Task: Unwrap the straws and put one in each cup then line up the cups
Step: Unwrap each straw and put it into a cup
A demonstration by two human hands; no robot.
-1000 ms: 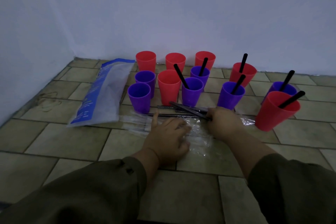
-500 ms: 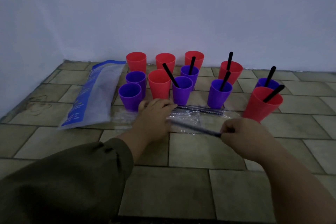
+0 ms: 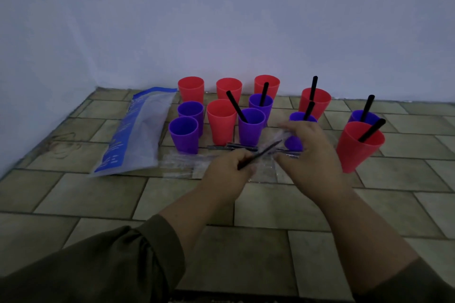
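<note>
A black straw (image 3: 261, 154) slants in the air just above the tiled floor (image 3: 270, 206), in front of a cluster of cups. The left hand (image 3: 227, 167) grips its lower end with curled fingers. The right hand (image 3: 310, 152) bends its fingers onto the clear wrapper (image 3: 283, 134) at the straw's upper end and seems to pinch it, though blur hides the exact grip. Under the hands, wrapped straws (image 3: 236, 147) lie on the floor beside loose clear wrappers (image 3: 182, 165). A red cup (image 3: 357, 155) just right of the right hand holds a black straw, as does a purple cup (image 3: 251, 130) behind the left hand. More red and purple cups stand upright behind, some with straws. A blue-and-clear bag (image 3: 140, 135) lies flat to their left.
</note>
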